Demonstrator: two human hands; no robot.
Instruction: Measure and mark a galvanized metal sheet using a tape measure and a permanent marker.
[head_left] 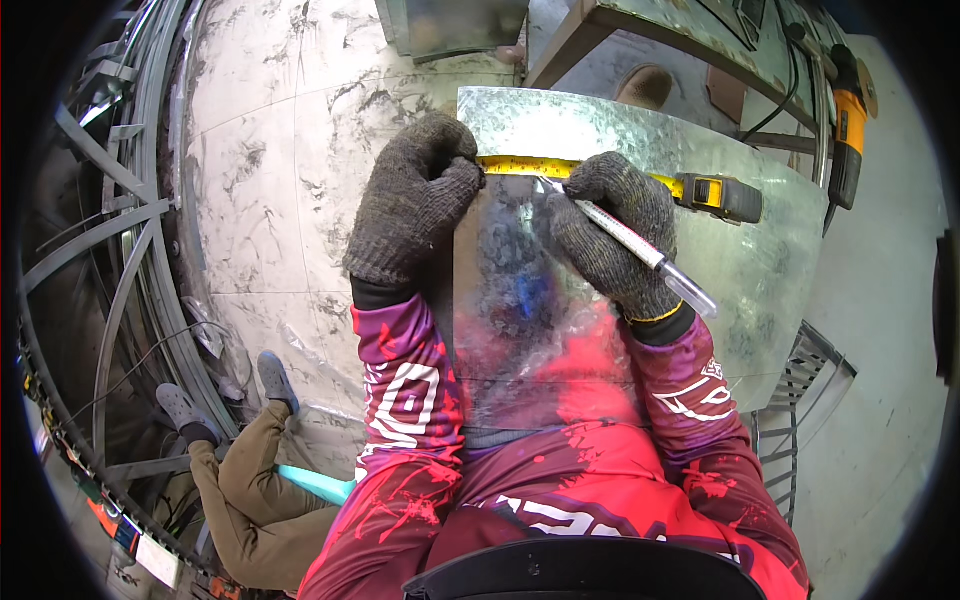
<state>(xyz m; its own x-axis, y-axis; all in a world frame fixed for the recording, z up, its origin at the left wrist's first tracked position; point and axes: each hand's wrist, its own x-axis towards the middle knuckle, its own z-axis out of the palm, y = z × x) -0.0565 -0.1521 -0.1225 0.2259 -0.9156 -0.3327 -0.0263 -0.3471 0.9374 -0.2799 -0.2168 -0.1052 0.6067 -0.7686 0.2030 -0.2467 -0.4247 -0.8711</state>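
Note:
A shiny galvanized metal sheet [765, 275] lies in front of me, reflecting my red clothing. A tape measure [735, 198] rests across its far part, with its yellow blade drawn out to the left. In a dark knitted glove, my left hand [412, 200] pinches the blade's end at the sheet's left edge. My right hand [620, 230], gloved too, grips a slim white pen [632, 240] with a clear end. The pen's tip points at the lower edge of the blade. Whether the tip touches the sheet I cannot tell. Right-hand fingers partly cover the blade.
An orange-and-black angle grinder [850, 125] hangs by a metal workbench [690, 45] at the far right. Bent metal strips [150, 200] stand along the left. A seated person's legs [255, 480] are at lower left. A slotted metal frame [800, 390] stands right of the sheet.

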